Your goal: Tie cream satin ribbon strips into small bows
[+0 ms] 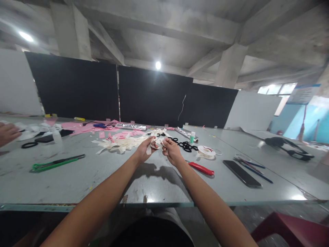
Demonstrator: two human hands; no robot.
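Observation:
Above the middle of the table, my left hand [145, 150] is closed on a cream-white fabric strip [149, 150] that curves out between thumb and fingers. Close beside it, my right hand [172, 151] pinches a white end near its fingertips; whether this is the same strip I cannot tell. Behind my left hand lies a loose pile of similar cream strips [120, 144]. Several black rings [187, 148] are heaped just past my right hand. Below that hand rests a red-handled tool [202, 168], its front end partly hidden by my wrist.
Right of the rings are a green-and-white glue stick [192, 138], a ribbon spool [206, 151], a phone [241, 173] and pens [254, 168]. Green-handled tweezers [58, 163] and pink scraps [77, 128] lie left. Another person's hand [9, 133] is at the far left.

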